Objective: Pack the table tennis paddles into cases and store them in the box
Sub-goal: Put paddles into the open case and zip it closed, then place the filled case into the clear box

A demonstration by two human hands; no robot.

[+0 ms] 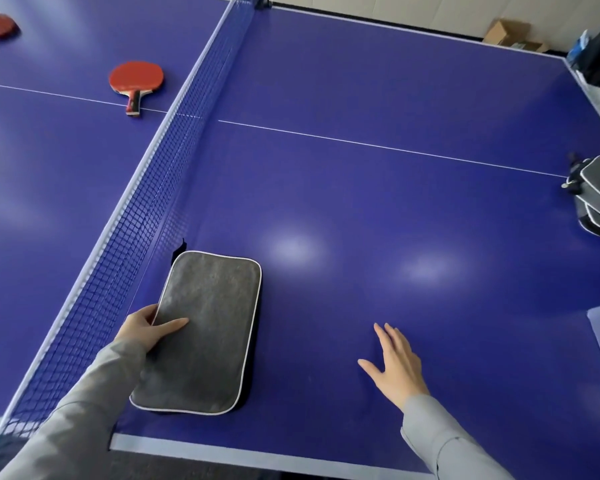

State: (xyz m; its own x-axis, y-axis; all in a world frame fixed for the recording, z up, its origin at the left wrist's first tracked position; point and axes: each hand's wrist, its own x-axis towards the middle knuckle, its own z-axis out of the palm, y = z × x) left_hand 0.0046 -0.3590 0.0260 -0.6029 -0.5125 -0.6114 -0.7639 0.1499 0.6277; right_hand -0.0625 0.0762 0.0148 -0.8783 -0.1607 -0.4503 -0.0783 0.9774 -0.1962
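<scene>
While left hand (145, 328) grips grey case (201, 332), net (160, 188) alongside, red paddle (136, 81) beyond

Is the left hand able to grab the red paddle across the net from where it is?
Probably not yet. The left hand holds the grey case, and the red paddle lies far beyond the net.

Left hand (145, 326) grips grey case (201, 332); right hand (397, 367) open over table (361, 188).

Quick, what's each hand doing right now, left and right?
Left hand: grips the edge of the grey paddle case.
Right hand: open, fingers straight, holding nothing.
</scene>
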